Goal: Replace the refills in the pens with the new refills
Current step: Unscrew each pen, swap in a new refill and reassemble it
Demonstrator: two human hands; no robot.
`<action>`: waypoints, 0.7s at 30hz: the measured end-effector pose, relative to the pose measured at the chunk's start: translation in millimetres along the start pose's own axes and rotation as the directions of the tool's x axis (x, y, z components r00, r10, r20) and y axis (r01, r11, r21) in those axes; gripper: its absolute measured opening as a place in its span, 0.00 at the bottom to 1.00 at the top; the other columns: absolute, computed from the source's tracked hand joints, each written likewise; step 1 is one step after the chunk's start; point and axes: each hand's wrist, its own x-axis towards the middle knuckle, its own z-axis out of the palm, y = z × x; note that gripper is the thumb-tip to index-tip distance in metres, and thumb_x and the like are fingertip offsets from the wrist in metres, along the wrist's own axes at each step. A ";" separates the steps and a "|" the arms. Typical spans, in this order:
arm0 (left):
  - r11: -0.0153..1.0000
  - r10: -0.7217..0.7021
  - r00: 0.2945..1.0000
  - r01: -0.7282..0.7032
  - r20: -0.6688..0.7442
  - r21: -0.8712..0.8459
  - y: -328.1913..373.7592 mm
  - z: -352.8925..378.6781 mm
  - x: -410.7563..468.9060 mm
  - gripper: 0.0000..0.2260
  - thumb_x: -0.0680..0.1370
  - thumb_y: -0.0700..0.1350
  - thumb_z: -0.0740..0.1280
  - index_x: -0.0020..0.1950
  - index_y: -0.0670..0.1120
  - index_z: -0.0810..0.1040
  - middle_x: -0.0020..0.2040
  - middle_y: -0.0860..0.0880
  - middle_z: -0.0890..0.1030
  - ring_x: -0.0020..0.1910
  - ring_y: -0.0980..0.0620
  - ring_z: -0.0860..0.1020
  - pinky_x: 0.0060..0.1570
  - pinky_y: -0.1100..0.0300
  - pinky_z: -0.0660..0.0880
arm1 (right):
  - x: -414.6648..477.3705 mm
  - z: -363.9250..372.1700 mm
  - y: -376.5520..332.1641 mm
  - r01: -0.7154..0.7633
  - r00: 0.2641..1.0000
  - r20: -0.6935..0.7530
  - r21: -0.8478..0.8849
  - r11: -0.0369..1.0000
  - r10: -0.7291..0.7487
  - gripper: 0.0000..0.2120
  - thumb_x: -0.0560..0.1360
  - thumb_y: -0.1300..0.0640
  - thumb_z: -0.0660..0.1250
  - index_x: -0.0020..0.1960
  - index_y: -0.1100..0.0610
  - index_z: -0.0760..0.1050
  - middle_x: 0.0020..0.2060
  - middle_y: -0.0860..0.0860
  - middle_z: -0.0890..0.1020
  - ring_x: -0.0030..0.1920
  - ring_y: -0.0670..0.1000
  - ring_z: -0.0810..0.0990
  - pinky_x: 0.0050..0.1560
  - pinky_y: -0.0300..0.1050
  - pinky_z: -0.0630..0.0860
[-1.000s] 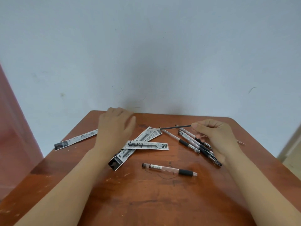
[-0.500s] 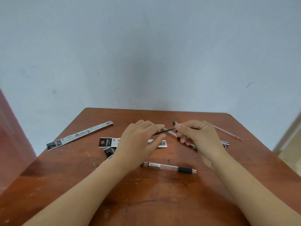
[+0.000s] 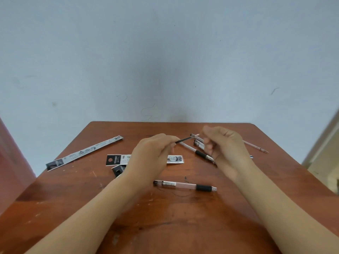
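Table (image 3: 183,226): brown scuffed wood, set against a pale blue wall.
Nearest pen (image 3: 185,185): one clear plastic barrel with a black rubber grip, lying crosswise between the forearms.
Refill packets: three black-and-white printed sleeves: a short end (image 3: 118,170) by the left wrist, one (image 3: 117,159) running under the left hand, and one long strip (image 3: 84,153) further left.
Left hand (image 3: 152,156): above the packets, fingertips pinching the near end of one thin black refill (image 3: 184,139), which slants up to the right.
Right hand (image 3: 227,149): blurred, fingers curled, at the refill's far tip; any grip cannot be told.
Pen cluster (image 3: 194,150): at least three clear pens, partly under the right hand.
Clear tube (image 3: 256,147): one, beyond the right hand.
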 end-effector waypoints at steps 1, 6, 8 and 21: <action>0.999 -0.053 0.999 0.053 -0.008 -0.012 -1.6 -3.1 0.8 0.09 0.76 0.38 0.61 0.49 0.43 0.80 0.31 0.59 0.73 0.26 0.64 0.71 0.29 0.74 0.64 | 4.2 -6.8 -4.6 -0.016 0.998 -0.056 0.108 0.994 0.022 0.13 0.72 0.64 0.65 0.29 0.56 0.77 0.20 0.47 0.75 0.20 0.41 0.68 0.21 0.30 0.66; 0.965 -0.252 0.966 0.246 -0.058 -0.093 -17.0 -14.7 1.6 0.09 0.76 0.36 0.62 0.46 0.47 0.80 0.31 0.57 0.75 0.24 0.61 0.70 0.24 0.72 0.64 | 16.2 -58.0 -31.8 0.171 0.953 -0.191 -0.301 0.938 -0.235 0.09 0.72 0.65 0.66 0.34 0.58 0.76 0.19 0.45 0.76 0.21 0.40 0.70 0.24 0.30 0.67; 0.970 -0.237 0.970 0.233 -0.049 -0.074 -13.4 -11.5 0.3 0.09 0.75 0.35 0.63 0.49 0.45 0.80 0.33 0.58 0.76 0.27 0.65 0.71 0.28 0.75 0.65 | 15.8 -64.2 -33.9 0.154 0.959 -0.108 -0.582 0.799 -0.264 0.09 0.70 0.67 0.67 0.34 0.58 0.78 0.20 0.43 0.78 0.21 0.39 0.71 0.25 0.29 0.68; 0.999 -0.008 0.999 0.007 0.045 0.038 -4.1 -1.4 -4.9 0.11 0.73 0.34 0.66 0.52 0.44 0.81 0.38 0.56 0.77 0.39 0.67 0.74 0.40 0.79 0.66 | 10.2 -50.9 -26.4 0.134 0.960 0.202 -0.939 0.317 0.194 0.04 0.70 0.64 0.69 0.38 0.59 0.82 0.26 0.50 0.78 0.25 0.42 0.74 0.30 0.34 0.71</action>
